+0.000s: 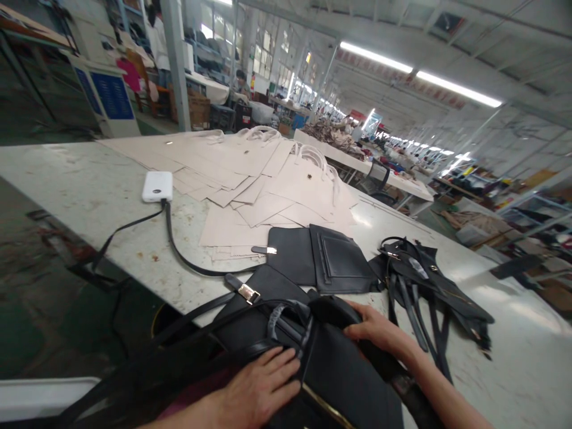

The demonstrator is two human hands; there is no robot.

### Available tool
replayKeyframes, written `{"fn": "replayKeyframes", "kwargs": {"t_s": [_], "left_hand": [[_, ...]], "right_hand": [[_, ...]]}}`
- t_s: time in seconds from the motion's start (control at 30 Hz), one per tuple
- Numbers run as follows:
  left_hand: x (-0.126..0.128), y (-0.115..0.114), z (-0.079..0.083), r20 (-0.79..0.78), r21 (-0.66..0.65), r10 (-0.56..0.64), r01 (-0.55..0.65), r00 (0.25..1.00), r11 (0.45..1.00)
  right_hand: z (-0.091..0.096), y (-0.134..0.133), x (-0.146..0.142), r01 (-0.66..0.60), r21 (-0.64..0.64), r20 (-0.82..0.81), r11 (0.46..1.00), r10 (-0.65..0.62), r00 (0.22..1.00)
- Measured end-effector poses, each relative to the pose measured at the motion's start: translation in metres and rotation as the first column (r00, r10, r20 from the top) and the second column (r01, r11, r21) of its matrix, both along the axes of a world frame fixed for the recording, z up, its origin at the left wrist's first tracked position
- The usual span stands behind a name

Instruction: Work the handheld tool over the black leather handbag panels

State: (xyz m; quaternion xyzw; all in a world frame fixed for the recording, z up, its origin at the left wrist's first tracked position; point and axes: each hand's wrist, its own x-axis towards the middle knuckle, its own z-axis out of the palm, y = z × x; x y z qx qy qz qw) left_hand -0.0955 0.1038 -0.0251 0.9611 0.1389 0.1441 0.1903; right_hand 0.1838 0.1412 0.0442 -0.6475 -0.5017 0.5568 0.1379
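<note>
A black leather-like bag (344, 369) with straps and a gold zip lies at the near edge of the table. My left hand (266, 384) rests flat on it, fingers stretched out beside a clear-plastic-wrapped handle (277, 319). At the bag's right side, my right hand (370, 326) is closed round a black padded part, thumb and fingers on its edge; the fingertips are partly hidden. Just left of the hands is a tab with a gold buckle (248, 293). Beyond them lie flat black bag pieces, one with a pocket panel (344, 259).
Cream bag panels with handles (268, 173) spread across the far table (500, 363). A white power bank (157, 186) with a black cable sits at left. More black bags with straps (438, 286) lie at right. People and a metal post (176, 65) stand beyond.
</note>
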Motion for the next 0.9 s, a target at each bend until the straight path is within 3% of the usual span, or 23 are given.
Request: {"fn": "replayKeyframes", "kwargs": {"t_s": [0.17,0.33,0.47,0.6,0.7,0.83,0.9], "left_hand": [[-0.014,0.008,-0.018,-0.029,0.029,0.058,-0.057,0.998,0.998],[-0.016,0.01,-0.027,0.01,0.044,0.283,-0.283,0.959,0.958],[-0.023,0.012,-0.031,0.039,-0.027,0.349,-0.348,0.936,0.937],[-0.022,0.015,-0.034,0.041,-0.108,0.29,-0.285,0.956,0.953],[-0.019,0.017,-0.034,0.039,-0.129,0.226,-0.22,0.973,0.967],[-0.014,0.018,-0.031,0.123,-0.036,0.119,-0.115,0.985,0.993],[-0.008,0.02,-0.026,0.171,0.04,0.008,-0.015,0.985,0.999]], "right_hand": [[-0.002,-0.015,0.002,0.047,0.075,0.052,0.996,-0.051,0.997],[-0.014,-0.017,-0.009,0.149,0.265,0.153,0.953,-0.194,0.969],[-0.013,-0.05,-0.006,0.186,0.277,0.174,0.943,-0.239,0.955],[-0.006,-0.102,-0.009,0.189,0.219,0.147,0.957,-0.223,0.964],[-0.004,-0.134,-0.027,0.098,0.097,0.107,0.99,-0.109,0.988],[-0.01,-0.156,-0.057,-0.092,0.084,0.104,0.992,0.083,0.991],[-0.015,-0.164,-0.065,-0.091,0.025,0.143,0.996,0.086,0.986]]}}
